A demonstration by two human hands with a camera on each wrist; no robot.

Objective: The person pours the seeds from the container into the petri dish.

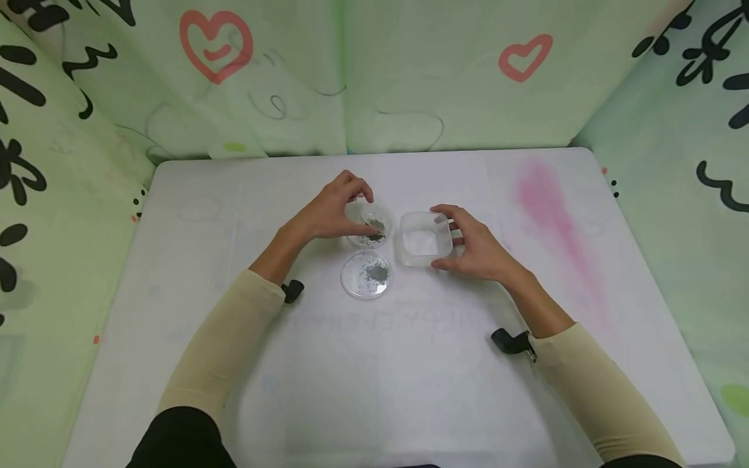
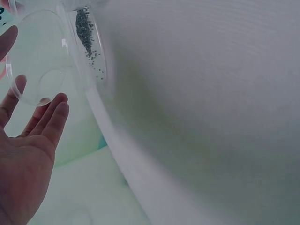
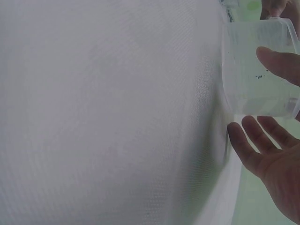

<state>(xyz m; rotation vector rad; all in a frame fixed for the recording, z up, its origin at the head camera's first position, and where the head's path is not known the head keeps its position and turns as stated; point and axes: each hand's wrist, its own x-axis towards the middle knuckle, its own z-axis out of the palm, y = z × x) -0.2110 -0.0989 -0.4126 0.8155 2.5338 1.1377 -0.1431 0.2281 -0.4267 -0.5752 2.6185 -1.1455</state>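
My left hand holds a clear, shallow round dish by its rim, tilted above the table, between thumb and fingertips. In the head view it overlaps dark grey granules at the far spot. A second clear petri dish, with grey granules spread over its right part, lies on the table just nearer to me. With thumb and fingers on opposite sides, my right hand holds a clear square plastic container. A few dark specks show on the container in the right wrist view.
The table has a white cover with a pink stain at the right. Green printed curtains stand behind it and on both sides. A black wrist device hangs at the right sleeve, another at the left.
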